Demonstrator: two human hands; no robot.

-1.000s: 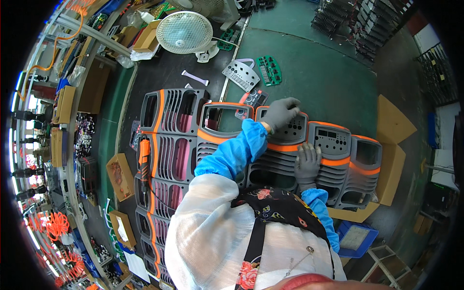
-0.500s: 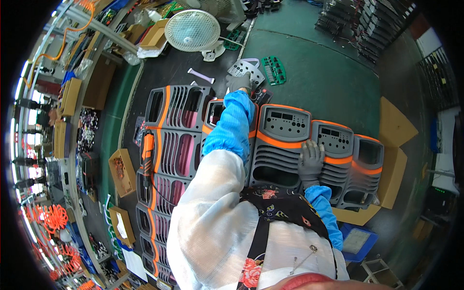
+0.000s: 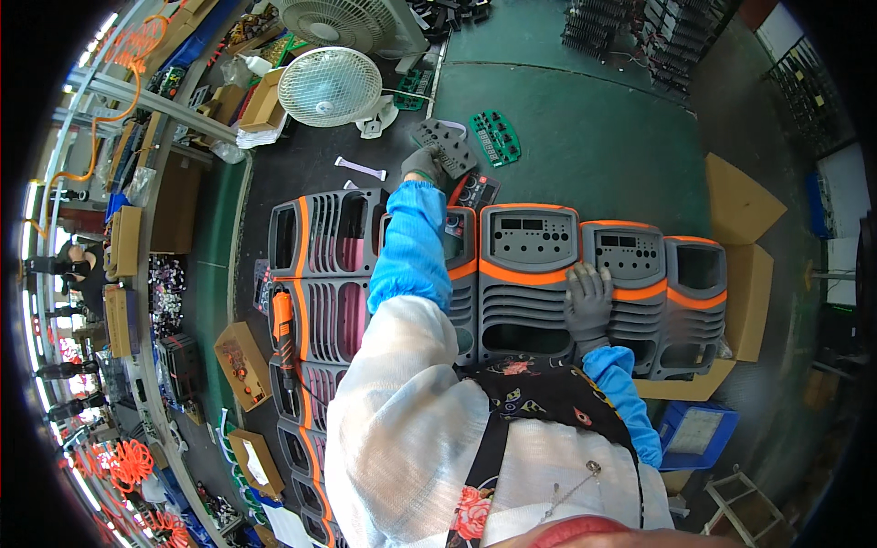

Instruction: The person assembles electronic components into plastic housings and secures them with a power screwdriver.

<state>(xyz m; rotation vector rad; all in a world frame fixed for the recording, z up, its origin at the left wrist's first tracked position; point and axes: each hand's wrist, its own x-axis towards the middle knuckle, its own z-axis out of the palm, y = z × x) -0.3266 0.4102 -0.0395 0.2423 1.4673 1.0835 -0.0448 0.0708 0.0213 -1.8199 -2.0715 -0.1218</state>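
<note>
My left hand (image 3: 422,167), in a grey glove, reaches forward with its fingers closed on the near left edge of a grey control panel (image 3: 444,146) with rows of holes. A white ribbon cable (image 3: 454,129) shows just behind the panel, and a green circuit board (image 3: 495,138) lies to its right. Gloved in grey too, my right hand (image 3: 589,300) rests with fingers stretched out on the orange-trimmed grey housings, between one fitted panel (image 3: 530,237) and another (image 3: 626,257). It holds nothing that I can see.
Several slotted housings (image 3: 333,233) stand in a row and down the left side. An orange electric screwdriver (image 3: 283,329) lies on them. White fans (image 3: 329,87) stand at the far left. An open cardboard box (image 3: 751,297) is at the right, above a blue bin (image 3: 699,434).
The control panel has been raised and tilted in my left hand, its face now looking darker. My right hand stays on the housings. The whole view has shifted slightly.
</note>
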